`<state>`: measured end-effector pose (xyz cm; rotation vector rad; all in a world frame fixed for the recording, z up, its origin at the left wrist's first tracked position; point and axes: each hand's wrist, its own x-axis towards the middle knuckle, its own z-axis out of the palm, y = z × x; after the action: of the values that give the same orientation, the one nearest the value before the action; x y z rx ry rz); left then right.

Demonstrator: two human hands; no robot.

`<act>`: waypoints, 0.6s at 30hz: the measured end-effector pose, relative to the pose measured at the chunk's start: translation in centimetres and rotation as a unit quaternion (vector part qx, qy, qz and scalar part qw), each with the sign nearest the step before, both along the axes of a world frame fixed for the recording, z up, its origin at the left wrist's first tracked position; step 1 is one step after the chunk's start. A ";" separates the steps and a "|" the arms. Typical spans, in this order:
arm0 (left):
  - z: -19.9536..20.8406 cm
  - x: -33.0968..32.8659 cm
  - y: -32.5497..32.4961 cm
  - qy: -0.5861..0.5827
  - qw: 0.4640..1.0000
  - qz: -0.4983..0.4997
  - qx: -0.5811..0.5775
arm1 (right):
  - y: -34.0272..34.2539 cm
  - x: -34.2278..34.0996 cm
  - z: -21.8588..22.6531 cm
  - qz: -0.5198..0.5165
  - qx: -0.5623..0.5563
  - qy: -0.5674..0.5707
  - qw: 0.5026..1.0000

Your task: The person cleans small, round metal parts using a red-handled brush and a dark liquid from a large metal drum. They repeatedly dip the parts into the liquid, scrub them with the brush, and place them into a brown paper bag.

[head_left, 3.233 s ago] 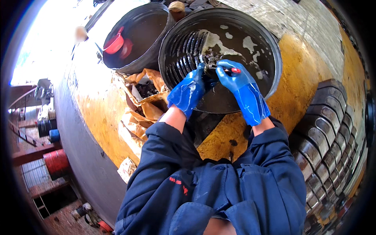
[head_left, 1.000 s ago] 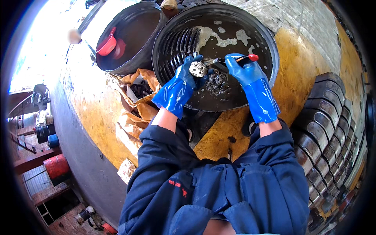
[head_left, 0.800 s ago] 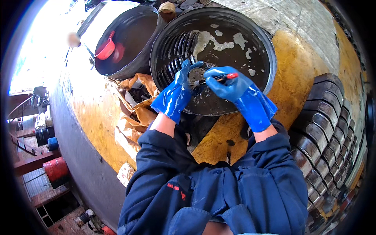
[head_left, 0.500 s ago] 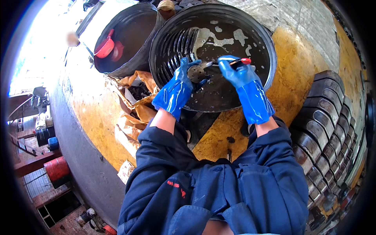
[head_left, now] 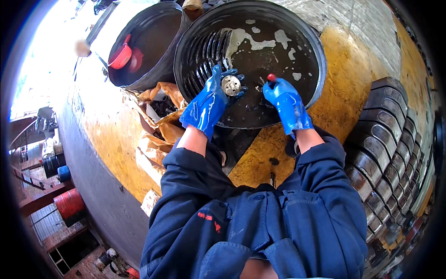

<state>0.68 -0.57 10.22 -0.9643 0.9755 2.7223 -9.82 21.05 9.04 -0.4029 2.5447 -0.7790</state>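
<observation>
My left hand (head_left: 204, 106), in a blue rubber glove, holds a round metal disc (head_left: 231, 85) with small holes in its face. The fingers curve behind the disc, above a large round dark tub (head_left: 321, 65). My right hand (head_left: 287, 101), gloved the same way, is closed around a slim tool with a red-ended handle (head_left: 272, 77); its working end is hard to make out now. Murky liquid with white foam patches (head_left: 253, 44) fills the tub. A row of ribbed dark parts (head_left: 209, 51) rests along its left inside.
Left of the tub stands another dark tub (head_left: 155, 79), with a red scoop (head_left: 121, 56) at its left side. A torn brown paper sack (head_left: 144, 118) holding dark parts sits by my left forearm. Stacked curved metal pieces (head_left: 378, 132) line the right side.
The disc's face has turned more upward and looks brighter. My right hand has lowered, and the tool's red end now points up and away rather than to the right.
</observation>
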 end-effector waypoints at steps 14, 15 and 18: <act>-0.3 -0.4 1.5 -0.001 1.000 -0.016 -0.019 | -1.8 1.8 6.4 0.176 -0.320 -0.074 0.928; -0.4 -0.4 1.7 -0.002 1.000 -0.019 -0.019 | -1.6 1.7 6.5 0.144 -0.321 -0.057 0.935; -0.5 -0.3 1.6 -0.001 1.000 -0.015 -0.026 | -1.8 1.0 5.6 0.023 -0.271 0.038 0.962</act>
<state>0.40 1.05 9.69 -0.9537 1.0555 2.6837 -8.86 19.26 14.67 -0.6708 2.3450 -1.4685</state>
